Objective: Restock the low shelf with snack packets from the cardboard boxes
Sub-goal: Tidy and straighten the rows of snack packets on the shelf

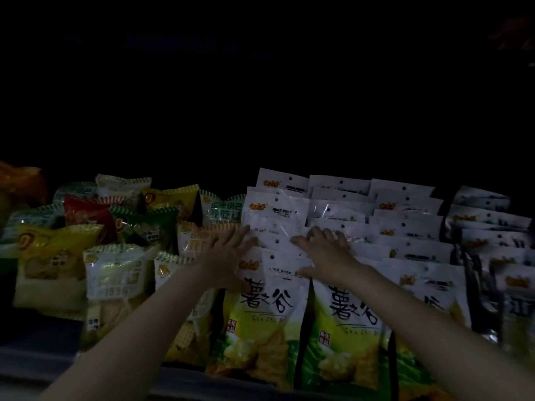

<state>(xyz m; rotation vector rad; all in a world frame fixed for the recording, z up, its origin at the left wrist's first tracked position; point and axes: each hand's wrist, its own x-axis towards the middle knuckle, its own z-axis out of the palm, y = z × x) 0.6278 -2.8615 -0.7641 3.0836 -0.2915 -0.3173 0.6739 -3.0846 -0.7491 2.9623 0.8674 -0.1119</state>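
Rows of white-topped snack packets (341,215) with green and yellow fronts stand upright on the dim low shelf. My left hand (228,253) lies with straight fingers against the left side of the nearest row, its thumb on the front packet (260,328). My right hand (324,250) rests on the packet tops of the same row, its fingers bent over their edges. The cardboard boxes are out of sight.
Smaller yellow, green, red and white snack bags (115,273) fill the shelf's left part. Dark-backed packets (492,241) stand at the far right. The shelf's front edge (179,383) runs along the bottom. Everything above the packets is black.
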